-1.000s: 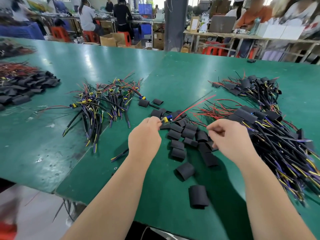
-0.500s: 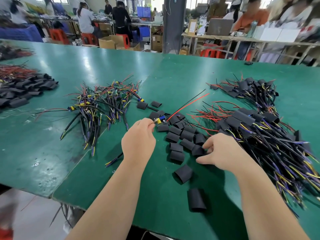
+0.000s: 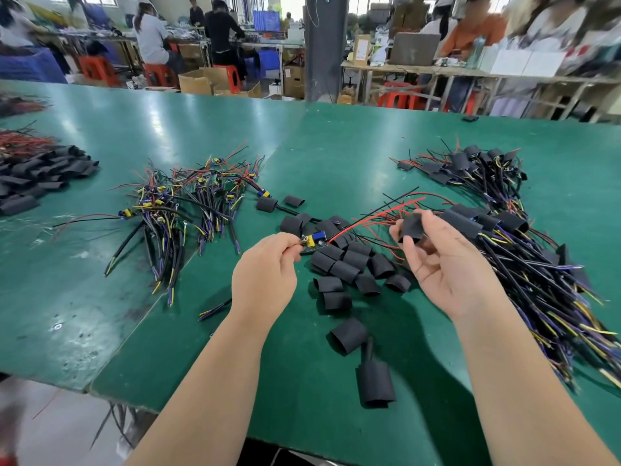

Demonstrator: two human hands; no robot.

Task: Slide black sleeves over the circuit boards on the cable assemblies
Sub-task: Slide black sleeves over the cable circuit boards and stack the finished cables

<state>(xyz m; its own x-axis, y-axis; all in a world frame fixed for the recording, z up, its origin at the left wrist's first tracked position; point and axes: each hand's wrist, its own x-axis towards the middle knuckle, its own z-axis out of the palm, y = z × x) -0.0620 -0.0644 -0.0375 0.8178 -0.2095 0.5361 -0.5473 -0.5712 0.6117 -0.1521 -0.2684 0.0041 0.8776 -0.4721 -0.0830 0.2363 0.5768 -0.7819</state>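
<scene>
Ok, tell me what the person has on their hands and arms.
Nothing is worn. The left hand and right hand have no gloves, and no rings, watch or wristband show. The left forearm and right forearm are uncovered down to the bottom edge of the picture; no shirt sleeve comes into view.

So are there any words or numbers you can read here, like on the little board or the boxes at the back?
No text here can be read.
Circuit board pinched by the left hand: any print is too small to read.
Black sleeve in the right hand: plain, no print shows.
White label on the brown box at the back: too blurred to read.
</scene>
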